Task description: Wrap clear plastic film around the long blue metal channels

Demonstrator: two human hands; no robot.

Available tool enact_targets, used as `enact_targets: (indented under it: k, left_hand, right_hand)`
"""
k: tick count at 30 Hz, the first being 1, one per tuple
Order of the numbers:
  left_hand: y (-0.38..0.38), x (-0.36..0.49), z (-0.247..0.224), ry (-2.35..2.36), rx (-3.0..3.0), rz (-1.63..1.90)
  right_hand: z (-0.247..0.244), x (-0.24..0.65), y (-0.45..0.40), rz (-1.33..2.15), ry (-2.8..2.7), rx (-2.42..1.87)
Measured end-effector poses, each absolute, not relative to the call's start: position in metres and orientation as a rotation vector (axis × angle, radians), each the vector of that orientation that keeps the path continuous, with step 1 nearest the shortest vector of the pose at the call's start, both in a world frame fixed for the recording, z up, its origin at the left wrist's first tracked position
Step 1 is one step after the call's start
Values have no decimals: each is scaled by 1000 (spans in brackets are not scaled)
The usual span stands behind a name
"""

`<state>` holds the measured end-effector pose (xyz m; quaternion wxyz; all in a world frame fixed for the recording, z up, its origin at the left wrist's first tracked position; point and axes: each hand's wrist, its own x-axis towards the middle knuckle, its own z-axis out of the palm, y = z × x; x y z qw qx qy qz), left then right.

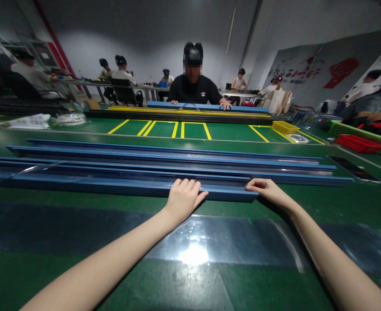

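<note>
A long blue channel lies nearest me across the green table. My left hand rests over its front wall, fingers curled over the edge and thumb pointing right, closed on the channel. At the channel's right end, my right hand is closed in a pinch; what its fingertips hold is too small to make out. More blue channels lie parallel just behind. In front of them, a clear plastic strip lies flat under my forearms.
Across the table a person has both hands on another blue bar. A phone, a red tray and a yellow tray are on the right. A coiled clear strip lies at the left.
</note>
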<state>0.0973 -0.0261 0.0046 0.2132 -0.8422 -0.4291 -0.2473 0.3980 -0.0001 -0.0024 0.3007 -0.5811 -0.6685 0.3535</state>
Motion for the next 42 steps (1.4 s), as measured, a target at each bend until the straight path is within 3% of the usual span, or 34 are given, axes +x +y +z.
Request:
enact_targets:
  k: [22, 29, 34, 42]
  left_hand:
    - [-25, 97, 4, -1199, -2366, -644]
    - [-25, 97, 4, -1203, -2354, -651]
    - [-25, 97, 3, -1204, -2345, -649]
    - [-26, 97, 3, -1210, -2340, -663]
  right_hand:
    - [5, 396, -4, 854, -1863, -1601]
    - [27, 380, -20, 349, -1870, -1816]
    - [30, 341, -33, 39, -2122, -1589]
    - [24, 312, -43, -146, -2360, -1368]
